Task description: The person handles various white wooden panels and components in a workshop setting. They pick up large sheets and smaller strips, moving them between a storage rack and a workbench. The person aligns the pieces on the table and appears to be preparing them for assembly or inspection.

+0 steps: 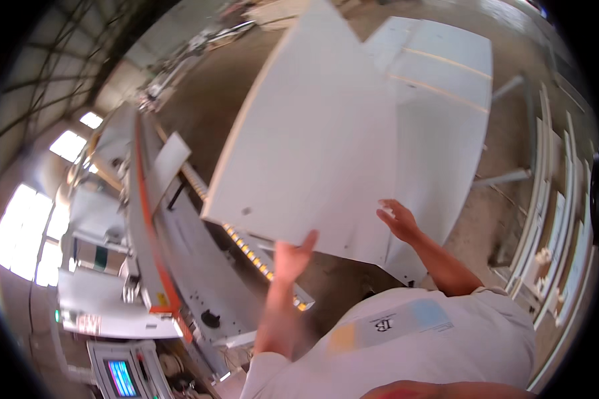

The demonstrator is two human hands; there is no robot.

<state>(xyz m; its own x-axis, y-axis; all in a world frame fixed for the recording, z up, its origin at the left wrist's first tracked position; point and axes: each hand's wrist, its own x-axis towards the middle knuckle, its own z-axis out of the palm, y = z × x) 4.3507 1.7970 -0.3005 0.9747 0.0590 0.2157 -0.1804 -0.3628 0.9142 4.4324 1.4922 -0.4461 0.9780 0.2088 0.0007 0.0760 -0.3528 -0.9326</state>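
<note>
Seen from my remote station, left to right, places taken from the hands.

Bright windows (23, 233): far off to the left of the left hand.
Control screen (121, 378), lit blue: left of the left hand and closer to the wearer's body.
Long machine bed (199, 266), grey, with an orange strip (170, 296) along it: left of the left hand, running away from me.
Small white board (165, 169): on the machine, ahead and to the left of the left hand.
Rail (249, 253) with yellow blocks: just left of the left hand.
Left hand (291, 256): grasping the near edge of the large panel, thumb on the upper face; the other fingers I cannot make out.
Large panel (319, 133), pale, one: directly ahead of both hands, long axis running away from the wearer. Left hand nearer, being on its edge; most of the board reaches beyond both hands.
Right hand (399, 221): loose, fingers parted, clasping nothing, over the panel's near right part; I cannot tell whether the fingertips touch.
Pale panels (439, 139), some yellow-edged: ahead and right of the right hand, partly behind the large panel.
Long pale strips (552, 199): well right of the right hand.
</note>
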